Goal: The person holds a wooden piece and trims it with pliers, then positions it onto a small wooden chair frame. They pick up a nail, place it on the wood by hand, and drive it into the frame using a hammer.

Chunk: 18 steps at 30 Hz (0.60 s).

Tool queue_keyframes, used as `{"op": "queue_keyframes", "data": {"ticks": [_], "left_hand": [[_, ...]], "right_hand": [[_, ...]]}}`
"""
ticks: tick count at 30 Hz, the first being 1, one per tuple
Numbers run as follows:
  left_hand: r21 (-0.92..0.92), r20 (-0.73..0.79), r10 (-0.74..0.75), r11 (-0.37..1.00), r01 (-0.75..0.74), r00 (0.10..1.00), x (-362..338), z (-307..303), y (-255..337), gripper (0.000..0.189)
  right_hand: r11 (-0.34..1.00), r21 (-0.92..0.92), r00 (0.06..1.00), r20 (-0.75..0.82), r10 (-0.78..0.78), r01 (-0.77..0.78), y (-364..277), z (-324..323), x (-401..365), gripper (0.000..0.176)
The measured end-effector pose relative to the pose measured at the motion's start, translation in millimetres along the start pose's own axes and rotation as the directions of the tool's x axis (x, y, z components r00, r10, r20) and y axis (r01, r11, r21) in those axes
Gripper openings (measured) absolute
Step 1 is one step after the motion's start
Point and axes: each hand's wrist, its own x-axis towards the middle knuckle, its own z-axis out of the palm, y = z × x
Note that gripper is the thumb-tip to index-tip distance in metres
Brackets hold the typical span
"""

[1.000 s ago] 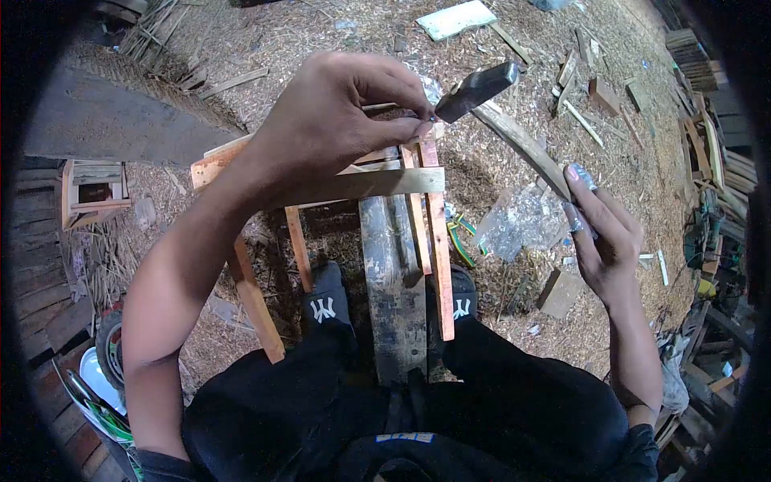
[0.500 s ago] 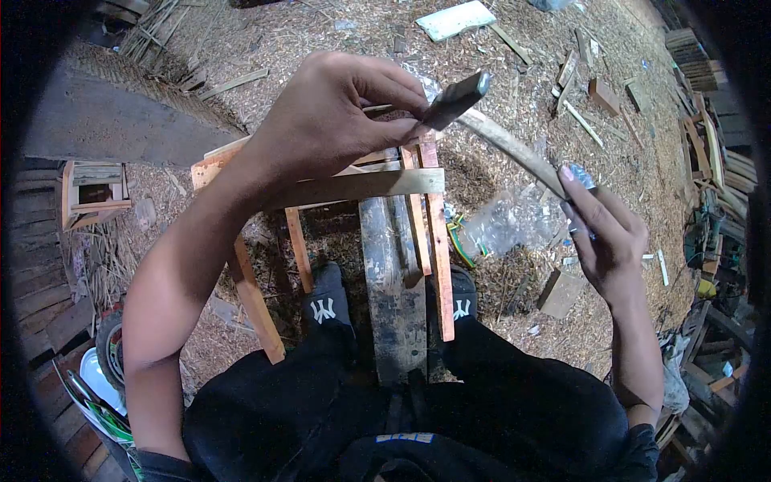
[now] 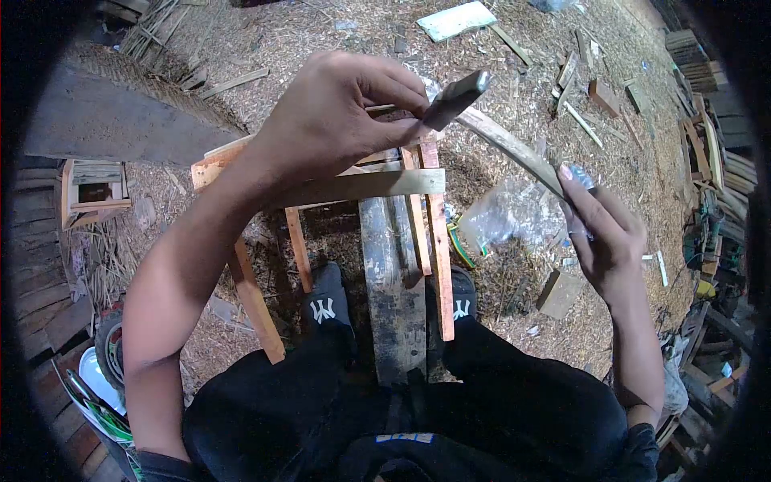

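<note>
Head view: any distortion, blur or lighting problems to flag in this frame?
Head view: strong fisheye bends the edges, with black vignette in the corners; light is soft and even, no hard shadows; the left hand and wooden frame look sharp; the only glare is a small glint on the hammer in the right hand.

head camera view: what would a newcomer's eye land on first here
The left hand fills the upper middle, fingertips pinched at the top corner of a wooden frame standing before the person's feet. Just beside those fingertips is the dark head of a hammer, its pale handle slanting down to the right hand. The ground all around is strewn with shavings and offcuts.
</note>
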Motion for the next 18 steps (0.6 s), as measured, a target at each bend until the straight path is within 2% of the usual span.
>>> {"op": "queue_keyframes", "data": {"ticks": [2,7,10,13,15,18], "left_hand": [[-0.021,-0.008,-0.004,1.0,0.004,1.0,0.7,0.9,-2.0,0.02],[0.001,-0.03,-0.017,1.0,0.017,0.999,-0.9,1.5,-1.9,0.02],[0.026,0.01,0.001,1.0,-0.001,1.0,0.2,-1.6,-2.4,0.019],[-0.02,-0.01,-0.023,1.0,0.023,1.0,-1.3,-0.8,-5.7,0.018],[0.004,0.009,0.034,0.999,-0.034,0.999,-2.1,-2.3,-4.2,0.018],[-0.031,0.006,-0.001,1.0,0.001,1.0,-3.0,-2.1,-1.9,0.017]], "right_hand": [[0.999,-0.001,0.999,0.02,-0.041,0.041,-1.3,0.6,4.1,0.055],[1.0,-0.003,1.0,0.024,0.004,-0.004,-3.3,-6.7,1.9,0.054],[1.0,-0.001,0.998,0.061,0.021,-0.021,-4.5,-2.1,4.2,0.055],[1.0,0.019,0.998,0.054,0.024,-0.025,-3.8,-4.2,4.0,0.056],[0.998,-0.002,0.997,0.036,0.062,-0.062,-5.7,-3.5,4.7,0.057],[1.0,0.006,0.999,0.042,0.022,-0.022,-3.3,-1.6,2.2,0.057]]}}
